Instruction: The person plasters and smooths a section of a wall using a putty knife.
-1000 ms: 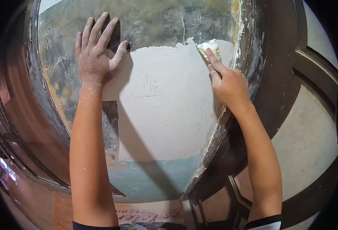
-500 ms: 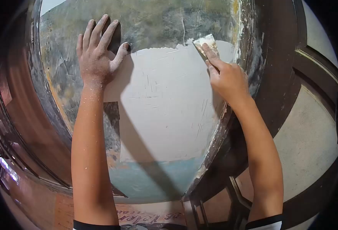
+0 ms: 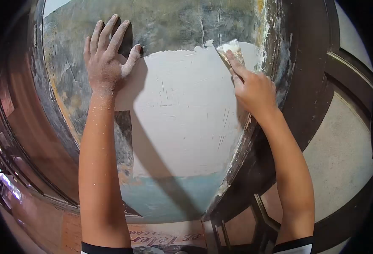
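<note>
In the head view my right hand grips a putty knife, its index finger stretched along the putty-smeared blade. The blade lies against the wall at the upper right of a white plaster patch, near its ragged top edge. My left hand is spread flat on the wall at the patch's upper left, dusted with white powder and holding nothing. Above the patch the wall is mottled grey-green. A pale blue-green strip shows below it. The knife's handle is hidden in my right fist.
A dark, flaking wooden frame borders the wall on the right, with dark-framed pale panels beyond. Brown wooden panelling stands at the left. Printed board with lettering lies at the bottom.
The putty knife and my right hand have shifted slightly right along the patch's top edge. My left hand stays flat in place.
</note>
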`<state>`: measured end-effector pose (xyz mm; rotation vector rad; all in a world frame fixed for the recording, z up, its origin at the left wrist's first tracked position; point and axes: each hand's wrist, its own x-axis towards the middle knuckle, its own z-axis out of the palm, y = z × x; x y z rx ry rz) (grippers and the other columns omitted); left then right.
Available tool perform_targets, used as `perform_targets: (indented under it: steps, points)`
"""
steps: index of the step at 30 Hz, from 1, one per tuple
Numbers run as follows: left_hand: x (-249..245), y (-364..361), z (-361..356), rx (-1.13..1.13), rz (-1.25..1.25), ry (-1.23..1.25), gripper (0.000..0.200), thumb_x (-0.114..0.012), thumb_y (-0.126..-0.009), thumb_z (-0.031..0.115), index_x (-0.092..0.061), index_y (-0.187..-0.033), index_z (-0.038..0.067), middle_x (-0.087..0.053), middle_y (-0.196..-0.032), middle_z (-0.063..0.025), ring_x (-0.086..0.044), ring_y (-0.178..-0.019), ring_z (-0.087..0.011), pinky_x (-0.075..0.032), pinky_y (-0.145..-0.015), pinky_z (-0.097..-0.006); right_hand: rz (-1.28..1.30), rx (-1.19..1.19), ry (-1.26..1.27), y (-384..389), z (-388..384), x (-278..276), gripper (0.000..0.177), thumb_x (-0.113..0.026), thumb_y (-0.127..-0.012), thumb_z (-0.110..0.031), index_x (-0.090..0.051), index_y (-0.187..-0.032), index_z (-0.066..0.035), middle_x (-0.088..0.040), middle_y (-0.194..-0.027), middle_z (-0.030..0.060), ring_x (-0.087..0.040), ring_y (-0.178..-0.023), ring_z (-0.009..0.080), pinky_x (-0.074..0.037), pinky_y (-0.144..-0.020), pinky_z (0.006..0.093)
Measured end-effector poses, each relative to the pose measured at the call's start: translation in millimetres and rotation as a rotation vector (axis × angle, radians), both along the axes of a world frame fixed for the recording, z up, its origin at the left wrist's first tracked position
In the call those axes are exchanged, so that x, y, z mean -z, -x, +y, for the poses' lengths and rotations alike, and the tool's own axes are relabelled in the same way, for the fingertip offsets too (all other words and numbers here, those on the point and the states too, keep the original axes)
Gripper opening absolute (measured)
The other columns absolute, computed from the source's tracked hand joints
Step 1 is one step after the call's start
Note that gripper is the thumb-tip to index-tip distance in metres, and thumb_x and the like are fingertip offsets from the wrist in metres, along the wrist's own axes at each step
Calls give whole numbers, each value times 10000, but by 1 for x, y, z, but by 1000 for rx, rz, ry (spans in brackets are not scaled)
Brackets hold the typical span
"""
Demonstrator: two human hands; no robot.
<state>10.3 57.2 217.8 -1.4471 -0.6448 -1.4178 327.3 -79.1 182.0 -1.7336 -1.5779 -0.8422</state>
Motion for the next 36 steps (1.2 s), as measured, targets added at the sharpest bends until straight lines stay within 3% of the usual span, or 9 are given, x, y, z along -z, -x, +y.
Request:
perform_targets:
  steps: [1,5,16,22,24,30,32,36]
  points:
    - [0,-2,-2,-6,-8,1,571,-637,-941,514,-570,-1467,303,-471,-1586,15,-379,-1494,-291,-243,-1233,-527,-32,-72,-116,-3,9,0,537,-605,-983,-277,-504,-1485,-439,-685,-752,222,-662,-717,450,-545,-736,531]
    - [0,0,-2,-2,-10,14,574,-648,-935,509,-561,-1471,323,-467,-1588,30,-380,-1495,-278,-249,-1234,-531,30,-140,-128,6,10,3,557,-584,-961,-242,-522,-1484,-423,-729,-836,183,-705,-789,414,-567,-759,550]
    - [1,1,-2,-3,-20,17,585,-654,-923,526,-566,-1463,320,-469,-1585,28,-382,-1493,-273,-243,-1242,-523,-41,-48,-75,0,5,-4,538,-593,-968,-281,-523,-1483,-421,-690,-717,180,-689,-717,426,-565,-695,539]
    - [0,1,1,4,-34,11,569,-672,-919,506,-581,-1449,322,-482,-1574,28,-392,-1486,-275,-252,-1240,-520,-84,-82,-130,3,12,-7,541,-586,-977,-309,-498,-1495,-437,-718,-795,188,-704,-770,425,-572,-734,531]
    - [-1,2,2,22,-18,-9,570,-672,-916,501,-581,-1449,321,-484,-1572,27,-395,-1483,-279,-255,-1237,-520,-21,-64,-89,4,5,-1,510,-589,-989,-290,-523,-1480,-412,-717,-811,196,-692,-798,435,-550,-783,526]
    - [0,0,-3,14,-12,8,561,-664,-920,485,-588,-1445,302,-481,-1575,24,-393,-1485,-278,-255,-1233,-516,-45,-101,-119,-1,8,3,512,-603,-983,-260,-539,-1481,-360,-711,-789,194,-688,-760,426,-545,-747,516]
    - [0,2,0,4,-16,9,561,-663,-919,474,-585,-1448,305,-475,-1580,26,-386,-1489,-277,-251,-1236,-518,-69,-80,-149,-1,14,4,588,-607,-966,-285,-468,-1508,-467,-708,-757,181,-706,-740,417,-578,-718,528]
    - [1,1,-2,29,-16,8,564,-667,-917,479,-585,-1448,310,-482,-1575,22,-386,-1490,-276,-248,-1235,-516,-50,-48,-65,-2,4,7,604,-609,-957,-277,-462,-1511,-471,-720,-789,175,-704,-736,417,-579,-720,534]
